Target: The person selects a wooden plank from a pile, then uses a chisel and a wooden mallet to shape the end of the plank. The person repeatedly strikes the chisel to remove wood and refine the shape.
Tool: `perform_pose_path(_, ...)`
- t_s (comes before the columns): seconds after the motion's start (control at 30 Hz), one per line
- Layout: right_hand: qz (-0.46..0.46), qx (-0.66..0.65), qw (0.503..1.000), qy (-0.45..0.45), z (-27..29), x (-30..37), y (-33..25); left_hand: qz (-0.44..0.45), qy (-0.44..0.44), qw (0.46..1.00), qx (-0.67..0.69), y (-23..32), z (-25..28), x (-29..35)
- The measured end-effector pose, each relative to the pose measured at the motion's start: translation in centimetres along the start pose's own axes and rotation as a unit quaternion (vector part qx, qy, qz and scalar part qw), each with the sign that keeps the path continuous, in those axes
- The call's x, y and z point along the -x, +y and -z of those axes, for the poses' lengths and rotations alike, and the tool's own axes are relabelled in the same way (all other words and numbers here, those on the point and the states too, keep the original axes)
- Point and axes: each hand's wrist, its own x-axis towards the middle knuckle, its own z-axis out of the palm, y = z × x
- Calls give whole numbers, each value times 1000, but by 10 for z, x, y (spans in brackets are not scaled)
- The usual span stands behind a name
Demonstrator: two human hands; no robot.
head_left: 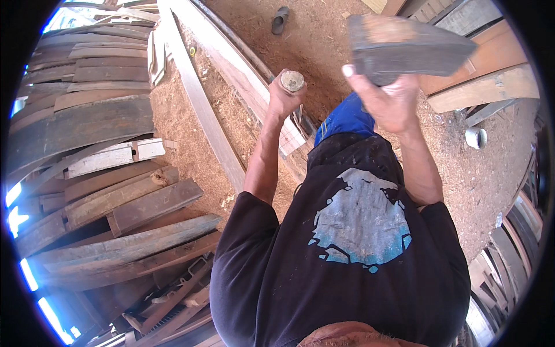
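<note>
My left hand [282, 98] is closed around an upright tool whose round, pale wooden handle end [292, 81] faces up. Its lower part is hidden by the fist, so I cannot see the blade or tip; a chisel seems likely. Beneath it runs a long pale plank [237, 75] with reddish grain near its close end. Raised on the right, my right hand [393, 101] grips a dark wooden mallet [413, 49]. Its heavy, wedge-shaped head has a worn brown patch and is slightly blurred. The mallet is apart from the handle end.
A second narrow board [199, 98] lies left of the plank on shavings-covered ground. Stacked timber [110, 124] fills the left side. More boards [491, 89] lie at the far right, near a white cup-like container [476, 138]. A dark sandal [280, 20] rests beyond the plank.
</note>
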Motion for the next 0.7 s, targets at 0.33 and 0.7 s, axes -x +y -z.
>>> perform_pose_path(0.33,-165,300,898,-276,-38,36,70,-89,-22,994,-51,-23,-9,18)
perform_pose_path(0.7,-169,85,979,-83,-6,4,21,73,70,994,33,-6,16,-6)
